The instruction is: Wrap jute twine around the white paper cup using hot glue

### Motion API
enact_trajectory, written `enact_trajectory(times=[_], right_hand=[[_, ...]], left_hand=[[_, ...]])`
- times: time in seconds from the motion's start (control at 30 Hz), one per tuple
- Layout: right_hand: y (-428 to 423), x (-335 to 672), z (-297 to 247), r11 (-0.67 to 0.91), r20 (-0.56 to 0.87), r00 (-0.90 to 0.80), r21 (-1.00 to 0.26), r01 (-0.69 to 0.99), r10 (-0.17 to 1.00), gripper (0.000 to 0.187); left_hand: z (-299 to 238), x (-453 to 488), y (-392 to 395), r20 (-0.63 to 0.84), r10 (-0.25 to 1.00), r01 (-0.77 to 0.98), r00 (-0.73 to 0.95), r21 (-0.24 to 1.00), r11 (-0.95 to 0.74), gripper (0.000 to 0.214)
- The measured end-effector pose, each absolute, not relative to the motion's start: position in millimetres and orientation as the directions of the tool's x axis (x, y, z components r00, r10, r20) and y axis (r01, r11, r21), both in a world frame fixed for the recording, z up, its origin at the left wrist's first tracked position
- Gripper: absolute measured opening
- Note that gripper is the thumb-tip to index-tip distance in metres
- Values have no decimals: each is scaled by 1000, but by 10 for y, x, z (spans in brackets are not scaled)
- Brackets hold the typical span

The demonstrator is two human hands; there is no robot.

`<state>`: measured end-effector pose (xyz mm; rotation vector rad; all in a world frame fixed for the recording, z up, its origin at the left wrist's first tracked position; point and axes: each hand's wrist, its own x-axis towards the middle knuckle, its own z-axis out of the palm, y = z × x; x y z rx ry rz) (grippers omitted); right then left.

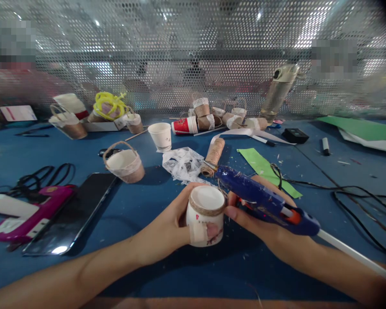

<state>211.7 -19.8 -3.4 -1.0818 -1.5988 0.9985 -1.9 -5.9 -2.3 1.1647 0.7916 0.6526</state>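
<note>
My left hand [167,234] is wrapped round a white paper cup [207,231] with a coloured print. Brown twine [208,211] circles the cup just below its rim. In my right hand [270,227] is a blue hot glue gun [253,193], its nozzle pointing left above the cup's far side and a white glue stick [350,251] trailing from its back. My right thumb and fingertips are close to the twine at the cup's right edge; whether they pinch its end I cannot tell. Behind the cup lie a spool of twine [214,155] and crumpled white lace [183,163].
A twine-wrapped cup with a handle [131,171], a plain paper cup [160,136] and red cups [183,126] stand or lie beyond. A phone [80,210] and magenta glue gun [47,210] lie left. Black cable [341,189] runs right. Perforated metal [180,56] closes the back.
</note>
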Motion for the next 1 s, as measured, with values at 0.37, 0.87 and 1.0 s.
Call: enact_trajectory(times=[0.37, 0.87, 1.0], right_hand=[[-147, 2096, -74, 249, 232, -112, -953, 173, 966, 15], [-145, 2092, -1, 148, 127, -156, -980, 134, 980, 15], [-154, 2095, -4, 141, 118, -155, -979, 146, 981, 15]], left_hand=[[-96, -41, 11, -186, 784, -124, 592, 940, 317, 52], [-102, -88, 12, -167, 754, -134, 636, 938, 321, 55], [-120, -110, 25, -210, 721, -100, 661, 927, 361, 59]])
